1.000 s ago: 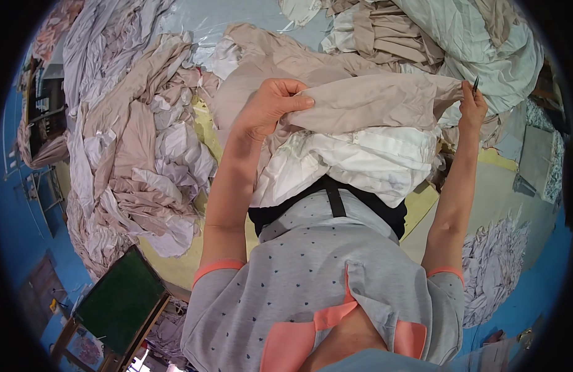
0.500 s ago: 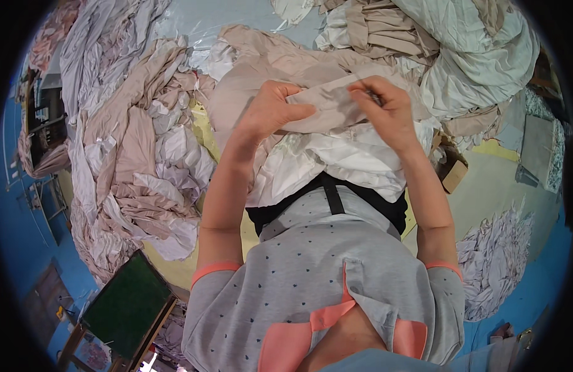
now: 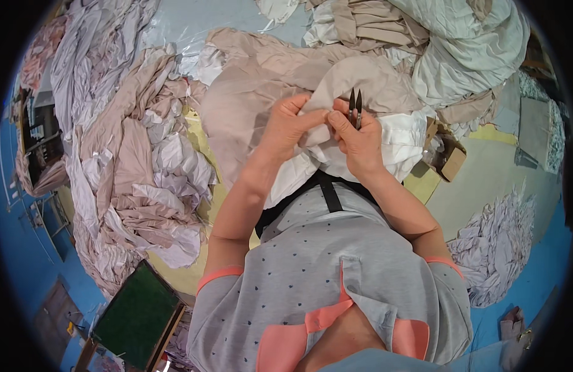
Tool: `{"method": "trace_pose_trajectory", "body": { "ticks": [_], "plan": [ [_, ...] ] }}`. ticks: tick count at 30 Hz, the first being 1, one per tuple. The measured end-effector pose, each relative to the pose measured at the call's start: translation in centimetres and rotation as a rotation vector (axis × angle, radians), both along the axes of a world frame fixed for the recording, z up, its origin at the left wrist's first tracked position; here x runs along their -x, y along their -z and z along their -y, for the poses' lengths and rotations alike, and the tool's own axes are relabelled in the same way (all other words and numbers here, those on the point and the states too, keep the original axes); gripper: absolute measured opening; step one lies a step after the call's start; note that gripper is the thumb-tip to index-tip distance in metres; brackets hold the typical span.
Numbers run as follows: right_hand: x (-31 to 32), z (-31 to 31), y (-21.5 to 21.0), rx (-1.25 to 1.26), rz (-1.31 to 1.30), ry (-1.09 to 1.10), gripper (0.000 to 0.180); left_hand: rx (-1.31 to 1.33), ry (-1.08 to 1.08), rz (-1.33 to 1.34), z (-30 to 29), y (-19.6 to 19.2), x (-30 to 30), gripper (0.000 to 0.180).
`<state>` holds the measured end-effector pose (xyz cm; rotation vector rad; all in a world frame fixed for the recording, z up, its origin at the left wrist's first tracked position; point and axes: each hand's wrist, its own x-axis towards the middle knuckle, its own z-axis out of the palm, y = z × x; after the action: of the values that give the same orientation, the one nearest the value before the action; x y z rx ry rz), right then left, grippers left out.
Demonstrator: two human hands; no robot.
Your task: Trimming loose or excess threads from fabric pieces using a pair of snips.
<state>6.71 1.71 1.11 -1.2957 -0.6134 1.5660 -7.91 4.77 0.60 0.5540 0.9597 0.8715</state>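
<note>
Close below your chin, your grey dotted shirt (image 3: 336, 273) with its coral trim fills the lower middle, and a black strap (image 3: 328, 193) crosses just above it. Both your forearms rise from there and meet over the white cloth (image 3: 398, 146) bunched against your body.

Your left hand (image 3: 286, 127) is closed on a fold of the beige cloth (image 3: 361, 77), thumb and fingers pinching its edge. Your right hand (image 3: 358, 146) sits right against it, knuckles touching, also pinching that same fold, and it grips a pair of small dark snips (image 3: 355, 105) whose two blades stand upright and slightly parted just above your fingers. The blade tips lie against the beige cloth; whether they touch it you cannot tell.

At your right, just beside the white cloth, a small open cardboard box (image 3: 451, 158) rests on the yellow table (image 3: 479, 180). At your lower left, a dark green board (image 3: 137, 313) in a wooden frame leans near the table edge.

Further out on your left, a long heap of pink and white garments (image 3: 137, 161) runs along the table. Beyond your hands lie more beige pieces, and at the far right a big mound of pale green fabric (image 3: 466, 49). A lilac pile (image 3: 497, 248) lies on the blue floor (image 3: 547, 260) to your right.
</note>
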Motion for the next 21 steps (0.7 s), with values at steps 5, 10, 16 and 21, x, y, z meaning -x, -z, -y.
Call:
{"method": "trace_pose_trajectory", "body": {
  "ticks": [5, 10, 16, 21],
  "plan": [
    [-0.6, -0.1, 0.1, 0.064, -0.033, 0.029, 0.019, -0.114, -0.076, -0.046, 1.0, 0.4, -1.8, 0.015],
    [-1.3, -0.2, 0.3, 0.052, -0.024, -0.009, 0.012, -0.143, -0.139, 0.049, 1.2, 0.4, -1.9, 0.018],
    [-1.6, 0.1, 0.8, -0.059, -0.006, -0.069, 0.011, -0.112, 0.037, -0.245, 0.5, -0.3, -0.9, 0.008],
    [-1.6, 0.5, 1.4, -0.115, 0.069, -0.088, 0.013, -0.157, 0.133, -0.375, 0.2, -0.3, -0.6, 0.006]
  ]
}}
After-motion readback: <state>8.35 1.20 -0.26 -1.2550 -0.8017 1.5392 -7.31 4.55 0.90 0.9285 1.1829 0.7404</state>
